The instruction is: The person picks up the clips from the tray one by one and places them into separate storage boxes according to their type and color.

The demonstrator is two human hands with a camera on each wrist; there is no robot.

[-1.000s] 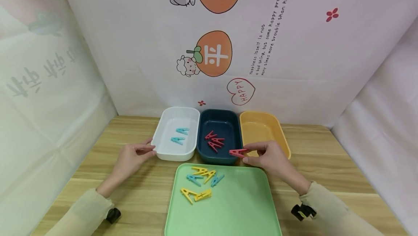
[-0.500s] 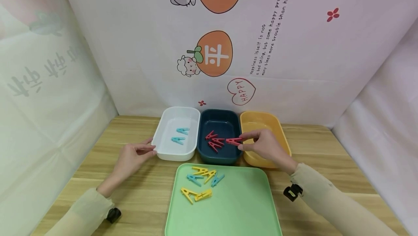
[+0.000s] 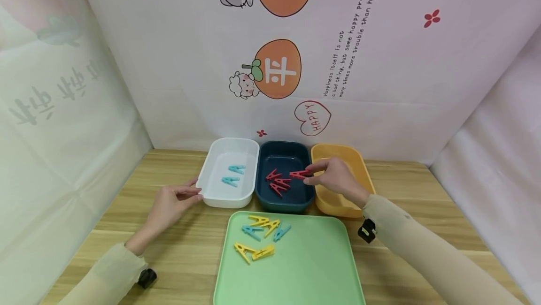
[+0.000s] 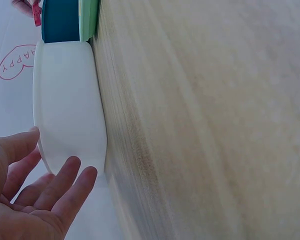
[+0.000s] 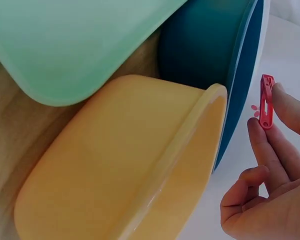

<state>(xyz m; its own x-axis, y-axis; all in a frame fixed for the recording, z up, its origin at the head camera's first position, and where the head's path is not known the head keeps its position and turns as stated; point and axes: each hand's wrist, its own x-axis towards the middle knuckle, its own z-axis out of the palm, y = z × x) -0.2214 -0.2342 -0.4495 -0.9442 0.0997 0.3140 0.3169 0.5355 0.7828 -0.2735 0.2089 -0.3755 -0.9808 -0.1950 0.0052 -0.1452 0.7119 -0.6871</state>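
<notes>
My right hand pinches a red clothespin between thumb and fingertips, above the right part of the dark blue bin. In the right wrist view that clothespin stands clear of the bin's rim. Several red clothespins lie inside the blue bin. On the left, my left hand has its fingertips against the side of the white bin, which contains two light blue clothespins. The left wrist view shows these fingers loosely extended beside the white wall.
A yellow bin stands right of the blue one, partly under my right forearm. In front, a green tray carries several yellow clothespins and two blue clothespins. Behind the bins rises a printed white cloth.
My right hand has carried the red clothespin away from me and slightly left, from the blue bin's near right corner to above its interior. My left hand has stayed put.
</notes>
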